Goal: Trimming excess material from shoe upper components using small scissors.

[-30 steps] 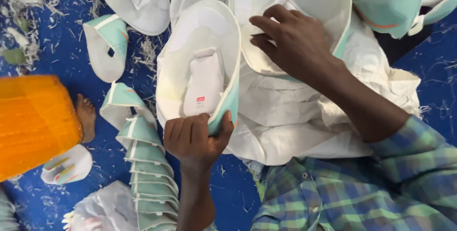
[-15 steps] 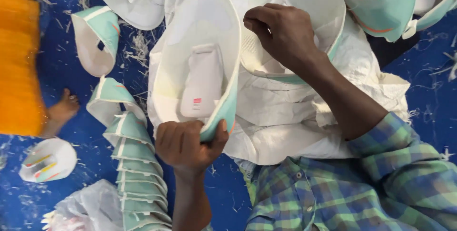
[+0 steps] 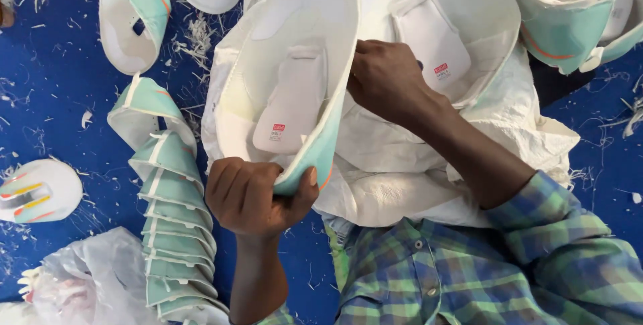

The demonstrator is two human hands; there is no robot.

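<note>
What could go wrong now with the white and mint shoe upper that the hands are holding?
The left hand pinches only the bottom edge of the white and mint shoe upper, so it may slip or fold. The right hand presses beside it and could crease it. Loose white scraps on the blue floor might stick to it.

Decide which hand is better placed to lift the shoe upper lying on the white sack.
Right, probably. The right hand rests against the lying upper, while the left hand is closed around the heel end of the held upper.
</note>
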